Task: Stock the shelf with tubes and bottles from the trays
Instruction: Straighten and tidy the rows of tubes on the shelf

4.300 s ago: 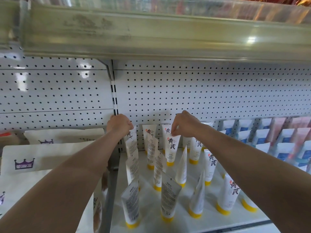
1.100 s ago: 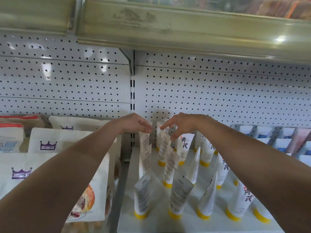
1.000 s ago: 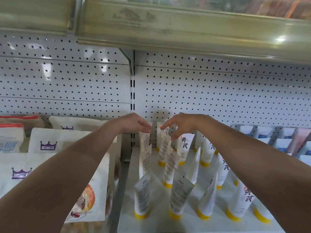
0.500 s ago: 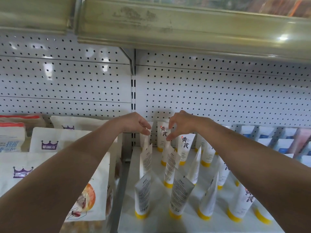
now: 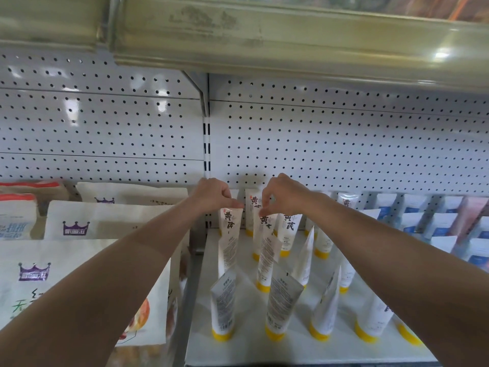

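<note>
From the head camera I look down along both bare forearms to the back of a white shelf (image 5: 246, 348). My left hand (image 5: 213, 193) has its fingers curled and pinches the top edge of a white tube (image 5: 230, 225) with black characters, standing on its yellow cap in the back of the left column. My right hand (image 5: 283, 194) pinches, thumb against fingertips, the top of a second tube (image 5: 263, 229) just beside the first; both tubes are upright and face me with their printed fronts. Another tube (image 5: 251, 205) stands behind them, between the two hands, against the pegboard wall (image 5: 344, 144).

In front of the held tubes, more tubes stand cap-down in rows reaching toward me. The nearest pair, one at the front left (image 5: 223, 308) and one beside it (image 5: 280, 305), show their backs with fine print, and some further right are turned edge-on. My right forearm covers the tubes at the front right, so I cannot count that row.

To the left, past the metal upright (image 5: 207, 144), white pouches with a purple crown logo (image 5: 76, 227) fill the neighbouring bay, and my left forearm crosses over them. At far right, small blue-and-white packets (image 5: 439, 223) stand in rows. A worn, yellowed shelf edge (image 5: 291, 33) hangs overhead.
</note>
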